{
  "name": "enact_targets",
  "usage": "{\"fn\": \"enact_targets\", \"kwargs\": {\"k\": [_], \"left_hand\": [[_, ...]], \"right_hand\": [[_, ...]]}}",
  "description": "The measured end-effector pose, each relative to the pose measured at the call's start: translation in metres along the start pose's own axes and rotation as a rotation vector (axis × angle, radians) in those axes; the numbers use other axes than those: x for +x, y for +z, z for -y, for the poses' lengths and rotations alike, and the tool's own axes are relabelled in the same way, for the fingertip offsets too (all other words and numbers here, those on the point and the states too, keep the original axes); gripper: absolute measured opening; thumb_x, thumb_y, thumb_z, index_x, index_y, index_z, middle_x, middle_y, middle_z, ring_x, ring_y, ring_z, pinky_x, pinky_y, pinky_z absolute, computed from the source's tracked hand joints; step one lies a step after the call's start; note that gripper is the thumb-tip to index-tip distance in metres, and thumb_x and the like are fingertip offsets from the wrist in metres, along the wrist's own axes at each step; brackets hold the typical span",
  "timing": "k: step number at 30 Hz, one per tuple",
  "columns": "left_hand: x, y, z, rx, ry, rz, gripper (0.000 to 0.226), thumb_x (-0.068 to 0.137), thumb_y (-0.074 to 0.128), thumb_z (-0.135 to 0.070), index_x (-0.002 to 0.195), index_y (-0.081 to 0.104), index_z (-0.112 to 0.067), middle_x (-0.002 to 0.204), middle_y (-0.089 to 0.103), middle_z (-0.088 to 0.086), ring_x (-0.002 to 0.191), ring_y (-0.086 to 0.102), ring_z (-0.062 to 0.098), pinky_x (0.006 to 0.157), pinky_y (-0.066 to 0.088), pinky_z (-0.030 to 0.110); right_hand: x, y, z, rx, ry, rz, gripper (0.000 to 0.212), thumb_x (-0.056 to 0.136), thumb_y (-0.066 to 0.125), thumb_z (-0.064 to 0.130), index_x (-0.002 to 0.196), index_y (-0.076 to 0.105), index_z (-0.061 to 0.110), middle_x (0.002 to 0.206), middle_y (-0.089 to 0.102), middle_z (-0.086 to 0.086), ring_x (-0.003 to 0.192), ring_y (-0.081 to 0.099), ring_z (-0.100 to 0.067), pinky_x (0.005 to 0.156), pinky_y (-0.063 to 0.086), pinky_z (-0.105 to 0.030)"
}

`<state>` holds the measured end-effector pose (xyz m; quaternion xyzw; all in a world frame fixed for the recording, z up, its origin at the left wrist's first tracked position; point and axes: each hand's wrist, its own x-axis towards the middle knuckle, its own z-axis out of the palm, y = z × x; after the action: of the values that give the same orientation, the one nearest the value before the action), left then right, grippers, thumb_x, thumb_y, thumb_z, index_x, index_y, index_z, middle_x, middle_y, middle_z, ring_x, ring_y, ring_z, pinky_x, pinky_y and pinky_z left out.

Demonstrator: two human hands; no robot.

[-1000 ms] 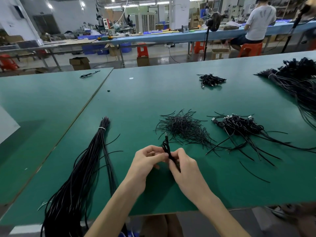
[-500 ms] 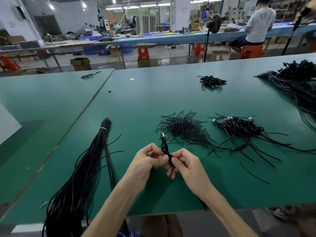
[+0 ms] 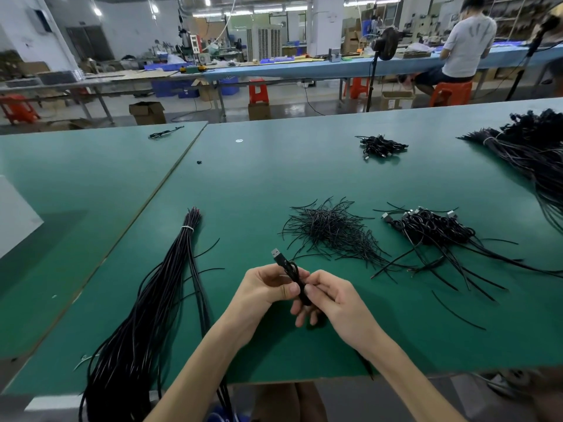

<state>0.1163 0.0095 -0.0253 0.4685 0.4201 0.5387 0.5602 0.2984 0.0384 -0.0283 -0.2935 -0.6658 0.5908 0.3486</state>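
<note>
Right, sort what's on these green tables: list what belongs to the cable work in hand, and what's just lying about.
In hand: coiled black USB cable, pinched by left hand and right hand; pile of short black wire pieces; heap of coiled black cables.
Lying about: lone black cable on the left green table; small white ring; tiny black bit.
</note>
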Motion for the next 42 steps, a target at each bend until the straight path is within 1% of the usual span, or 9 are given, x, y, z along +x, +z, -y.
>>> {"fn": "enact_targets", "kwargs": {"k": [8,13,17,23,26,29,34,38,42], "left_hand": [[-0.002,-0.002,0.004,-0.032,0.002,-0.040,0.030,0.079,0.083,-0.010,0.103,0.073,0.005,0.087,0.067,0.023,0.060,0.057,0.026,0.068,0.053,0.037],[-0.002,0.000,0.008,-0.001,0.013,-0.129,0.018,0.080,0.080,-0.008,0.097,0.078,-0.002,0.092,0.073,0.020,0.075,0.064,0.026,0.067,0.052,0.028],[-0.003,0.003,0.008,0.010,0.032,-0.152,0.016,0.080,0.077,-0.010,0.094,0.077,-0.004,0.087,0.073,0.019,0.068,0.060,0.024,0.059,0.050,0.029],[-0.003,0.003,0.005,0.024,0.018,-0.156,0.034,0.073,0.087,-0.030,0.096,0.079,-0.006,0.098,0.075,0.021,0.085,0.068,0.026,0.072,0.055,0.029],[-0.003,0.003,0.005,0.054,0.022,-0.110,0.038,0.082,0.085,-0.039,0.103,0.077,-0.008,0.109,0.069,0.032,0.087,0.061,0.031,0.078,0.054,0.034],[-0.005,0.003,0.002,0.121,0.014,-0.085,0.041,0.091,0.074,-0.047,0.114,0.076,-0.012,0.113,0.070,0.026,0.096,0.064,0.029,0.092,0.050,0.042],[-0.007,0.009,-0.001,0.203,0.026,-0.126,0.034,0.093,0.070,-0.046,0.105,0.078,-0.015,0.094,0.075,0.010,0.088,0.068,0.018,0.085,0.050,0.033],[-0.008,0.009,-0.001,0.221,0.051,-0.177,0.019,0.092,0.071,-0.031,0.087,0.077,-0.014,0.090,0.076,0.015,0.083,0.069,0.022,0.078,0.054,0.032],[-0.009,0.010,0.002,0.209,0.051,-0.230,0.031,0.087,0.069,-0.027,0.087,0.069,0.003,0.080,0.072,0.019,0.073,0.066,0.024,0.072,0.052,0.035]], "right_hand": [[0.001,0.001,-0.003,-0.013,0.026,0.008,0.018,0.109,0.046,0.010,0.111,0.062,0.002,0.088,0.077,-0.015,0.067,0.072,-0.031,0.057,0.049,-0.029],[0.000,0.003,-0.001,-0.053,0.008,0.005,0.022,0.103,0.059,0.032,0.115,0.064,0.014,0.096,0.078,-0.006,0.071,0.075,-0.026,0.059,0.051,-0.029],[0.000,0.006,-0.006,-0.141,-0.004,-0.006,0.015,0.104,0.060,0.023,0.117,0.065,0.021,0.097,0.078,-0.001,0.067,0.075,-0.024,0.059,0.051,-0.033],[0.000,0.007,-0.005,-0.155,-0.007,0.004,0.023,0.109,0.047,0.029,0.122,0.064,0.021,0.091,0.077,-0.006,0.063,0.073,-0.025,0.058,0.049,-0.035],[0.000,0.007,-0.005,-0.127,-0.003,-0.019,0.026,0.110,0.044,0.033,0.122,0.063,0.020,0.088,0.076,-0.008,0.062,0.073,-0.028,0.057,0.048,-0.035],[0.001,0.006,-0.006,-0.092,-0.002,-0.052,0.023,0.110,0.045,0.031,0.115,0.063,0.018,0.085,0.075,-0.011,0.062,0.072,-0.030,0.056,0.048,-0.035],[0.001,0.005,-0.006,-0.083,-0.001,-0.036,0.020,0.109,0.047,0.030,0.118,0.063,0.021,0.084,0.075,-0.011,0.062,0.072,-0.028,0.055,0.049,-0.030],[0.000,0.007,-0.006,-0.090,0.004,-0.020,0.020,0.108,0.051,0.029,0.123,0.063,0.029,0.085,0.076,-0.009,0.062,0.072,-0.027,0.055,0.048,-0.028],[-0.001,0.009,-0.004,-0.127,0.002,0.001,0.015,0.106,0.053,0.030,0.114,0.065,0.032,0.084,0.076,-0.006,0.061,0.073,-0.025,0.056,0.047,-0.028]]}}
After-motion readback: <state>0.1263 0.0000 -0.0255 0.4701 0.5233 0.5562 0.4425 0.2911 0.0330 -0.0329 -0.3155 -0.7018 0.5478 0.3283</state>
